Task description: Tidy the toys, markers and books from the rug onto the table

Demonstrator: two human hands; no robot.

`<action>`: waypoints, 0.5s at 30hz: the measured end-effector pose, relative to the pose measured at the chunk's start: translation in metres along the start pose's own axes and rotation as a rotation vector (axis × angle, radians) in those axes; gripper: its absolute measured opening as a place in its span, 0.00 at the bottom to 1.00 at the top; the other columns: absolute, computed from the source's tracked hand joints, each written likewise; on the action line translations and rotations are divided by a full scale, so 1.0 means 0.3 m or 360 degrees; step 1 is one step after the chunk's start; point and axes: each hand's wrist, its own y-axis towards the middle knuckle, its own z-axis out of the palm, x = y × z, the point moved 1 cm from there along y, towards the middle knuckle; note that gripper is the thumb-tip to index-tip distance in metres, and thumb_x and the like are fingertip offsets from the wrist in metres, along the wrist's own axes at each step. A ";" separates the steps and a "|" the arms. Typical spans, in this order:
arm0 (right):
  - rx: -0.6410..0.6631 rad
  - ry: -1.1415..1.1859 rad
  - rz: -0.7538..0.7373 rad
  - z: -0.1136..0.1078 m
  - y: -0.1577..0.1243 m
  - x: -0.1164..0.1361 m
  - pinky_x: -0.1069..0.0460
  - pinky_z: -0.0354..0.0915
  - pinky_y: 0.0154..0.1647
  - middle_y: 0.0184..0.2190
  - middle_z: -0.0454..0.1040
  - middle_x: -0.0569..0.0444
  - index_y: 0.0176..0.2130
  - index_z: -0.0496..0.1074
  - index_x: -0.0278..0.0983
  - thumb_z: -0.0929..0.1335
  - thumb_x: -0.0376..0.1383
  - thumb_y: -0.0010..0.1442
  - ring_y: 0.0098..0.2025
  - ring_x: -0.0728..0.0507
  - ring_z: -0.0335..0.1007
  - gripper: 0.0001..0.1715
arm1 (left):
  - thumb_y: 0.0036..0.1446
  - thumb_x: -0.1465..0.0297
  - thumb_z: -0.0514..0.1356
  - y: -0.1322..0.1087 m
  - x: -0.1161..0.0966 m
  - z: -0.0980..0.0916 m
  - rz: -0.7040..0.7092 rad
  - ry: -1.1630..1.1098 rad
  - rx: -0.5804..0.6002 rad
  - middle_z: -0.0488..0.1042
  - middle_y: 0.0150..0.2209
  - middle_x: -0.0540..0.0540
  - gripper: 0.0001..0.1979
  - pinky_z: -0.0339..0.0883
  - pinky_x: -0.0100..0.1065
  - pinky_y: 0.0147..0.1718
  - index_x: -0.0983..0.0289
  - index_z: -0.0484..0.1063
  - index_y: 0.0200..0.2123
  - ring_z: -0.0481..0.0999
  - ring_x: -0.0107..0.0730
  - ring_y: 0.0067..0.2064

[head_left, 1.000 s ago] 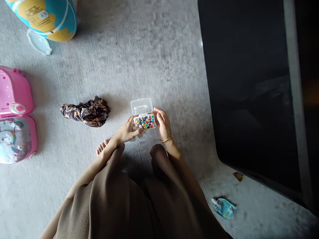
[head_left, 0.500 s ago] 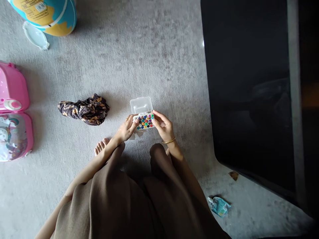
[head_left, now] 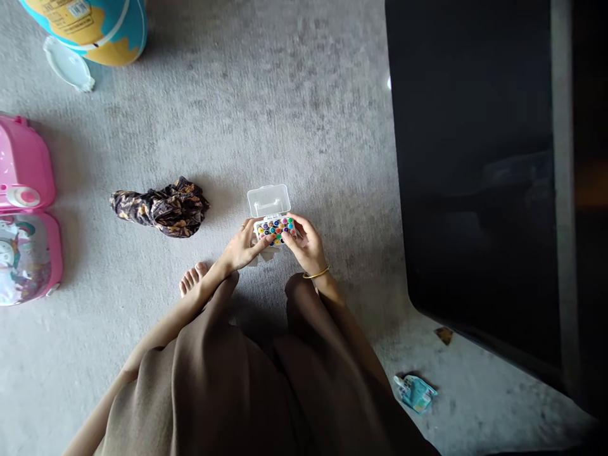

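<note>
A small clear plastic case (head_left: 268,198) has its lid folded open away from me. Its lower part holds several round-ended markers (head_left: 278,229) in many colours, ends facing up. My left hand (head_left: 241,248) grips the case by its left side, with the thumb lying over the marker ends. On the right side, my right hand (head_left: 308,246) holds the case too, its thumb on the markers and its fingers along the far edge. Some pale scraps (head_left: 267,254) show just below the case; what they are is unclear.
Left of the case, a dark patterned cloth (head_left: 164,208) lies bunched on the grey carpet (head_left: 285,95). Farther left are a pink case (head_left: 35,168), a blue and yellow tub (head_left: 114,38) and a pale lid (head_left: 69,64). A large black panel (head_left: 475,190) and a teal packet (head_left: 417,394) are on the right.
Both thumbs have moved inward over the marker ends, nearer each other. My right hand has shifted slightly left and down. The case has hardly moved.
</note>
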 end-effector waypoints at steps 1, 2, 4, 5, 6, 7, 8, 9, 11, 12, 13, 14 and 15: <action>0.0014 0.0005 0.0006 -0.001 0.000 0.002 0.42 0.68 0.60 0.54 0.73 0.48 0.55 0.70 0.43 0.73 0.48 0.57 0.55 0.39 0.71 0.29 | 0.59 0.50 0.56 0.004 0.004 0.002 -0.0019 0.0003 0.0004 0.69 0.58 0.53 0.25 0.61 0.54 0.58 0.44 0.63 0.58 0.67 0.51 0.60; 0.0030 0.0006 0.0010 -0.004 0.001 0.005 0.42 0.68 0.60 0.54 0.73 0.48 0.55 0.70 0.43 0.72 0.48 0.57 0.55 0.39 0.71 0.28 | 0.58 0.50 0.56 0.007 0.008 0.003 -0.0034 0.0002 0.0011 0.70 0.58 0.54 0.25 0.61 0.55 0.57 0.45 0.63 0.58 0.67 0.52 0.59; 0.0052 -0.0010 0.0007 -0.013 0.004 0.014 0.42 0.67 0.60 0.54 0.74 0.48 0.54 0.70 0.42 0.72 0.47 0.58 0.55 0.39 0.71 0.27 | 0.58 0.50 0.55 0.013 0.017 0.003 -0.0031 -0.0010 0.0025 0.69 0.57 0.54 0.24 0.62 0.55 0.57 0.45 0.64 0.58 0.67 0.52 0.59; 0.0060 -0.0022 0.0006 -0.017 0.006 0.019 0.42 0.67 0.60 0.54 0.74 0.48 0.54 0.70 0.42 0.72 0.47 0.58 0.55 0.39 0.71 0.27 | 0.58 0.50 0.55 0.014 0.021 0.003 -0.0012 -0.0018 0.0031 0.69 0.57 0.55 0.24 0.62 0.54 0.57 0.45 0.64 0.58 0.67 0.51 0.59; 0.0068 -0.0031 0.0013 -0.021 0.009 0.022 0.41 0.67 0.60 0.54 0.74 0.48 0.54 0.70 0.42 0.72 0.47 0.57 0.55 0.39 0.71 0.27 | 0.59 0.51 0.55 0.015 0.023 0.001 0.0010 -0.0027 0.0037 0.69 0.57 0.55 0.24 0.61 0.54 0.58 0.45 0.64 0.57 0.67 0.51 0.60; 0.0079 -0.0033 0.0030 -0.022 0.012 0.025 0.42 0.67 0.60 0.53 0.74 0.48 0.53 0.70 0.42 0.72 0.48 0.57 0.55 0.39 0.71 0.27 | 0.59 0.51 0.55 0.016 0.024 0.000 0.0028 -0.0035 0.0044 0.69 0.57 0.55 0.23 0.61 0.53 0.58 0.45 0.65 0.57 0.67 0.50 0.60; 0.0089 -0.0023 0.0058 -0.021 0.016 0.025 0.42 0.68 0.59 0.53 0.74 0.48 0.52 0.70 0.42 0.72 0.48 0.57 0.54 0.39 0.71 0.26 | 0.59 0.51 0.55 0.016 0.024 0.000 0.0034 -0.0039 0.0053 0.69 0.57 0.55 0.23 0.62 0.52 0.58 0.46 0.65 0.57 0.67 0.50 0.59; 0.0096 -0.0006 0.0093 -0.018 0.019 0.024 0.42 0.69 0.58 0.52 0.74 0.49 0.51 0.70 0.42 0.73 0.48 0.56 0.53 0.39 0.72 0.26 | 0.60 0.51 0.55 0.017 0.024 0.000 0.0026 -0.0039 0.0059 0.69 0.57 0.56 0.23 0.62 0.52 0.58 0.47 0.65 0.57 0.67 0.49 0.59; 0.0065 0.0020 0.0142 -0.005 0.025 0.016 0.44 0.71 0.54 0.50 0.75 0.50 0.49 0.70 0.43 0.72 0.49 0.57 0.50 0.40 0.72 0.24 | 0.61 0.50 0.53 0.019 0.022 0.003 -0.0023 -0.0030 0.0052 0.69 0.56 0.59 0.24 0.62 0.52 0.57 0.52 0.65 0.57 0.68 0.49 0.58; 0.0037 0.0018 0.0145 0.003 0.027 0.011 0.44 0.71 0.53 0.49 0.74 0.51 0.48 0.70 0.43 0.71 0.50 0.57 0.49 0.41 0.72 0.23 | 0.61 0.50 0.53 0.022 0.022 0.006 -0.0053 -0.0021 0.0040 0.68 0.55 0.60 0.25 0.62 0.52 0.57 0.55 0.65 0.57 0.68 0.50 0.58; 0.0014 0.0007 0.0134 0.011 0.027 0.007 0.45 0.71 0.53 0.48 0.74 0.51 0.48 0.69 0.44 0.71 0.50 0.58 0.49 0.41 0.72 0.22 | 0.61 0.50 0.53 0.025 0.023 0.008 -0.0079 -0.0015 0.0030 0.68 0.54 0.62 0.26 0.61 0.52 0.57 0.58 0.65 0.57 0.68 0.50 0.58; 0.0003 -0.0009 0.0113 0.018 0.026 0.003 0.45 0.70 0.53 0.49 0.73 0.52 0.49 0.69 0.44 0.70 0.50 0.59 0.49 0.42 0.71 0.21 | 0.60 0.50 0.55 0.029 0.025 0.010 -0.0096 -0.0016 0.0026 0.68 0.53 0.63 0.28 0.61 0.53 0.57 0.60 0.65 0.57 0.68 0.50 0.57; 0.0014 -0.0024 0.0094 0.023 0.024 0.000 0.45 0.69 0.55 0.50 0.73 0.52 0.49 0.68 0.44 0.69 0.50 0.60 0.49 0.42 0.71 0.22 | 0.59 0.50 0.56 0.032 0.027 0.011 -0.0097 -0.0032 0.0030 0.68 0.52 0.63 0.29 0.61 0.53 0.57 0.62 0.65 0.57 0.68 0.51 0.57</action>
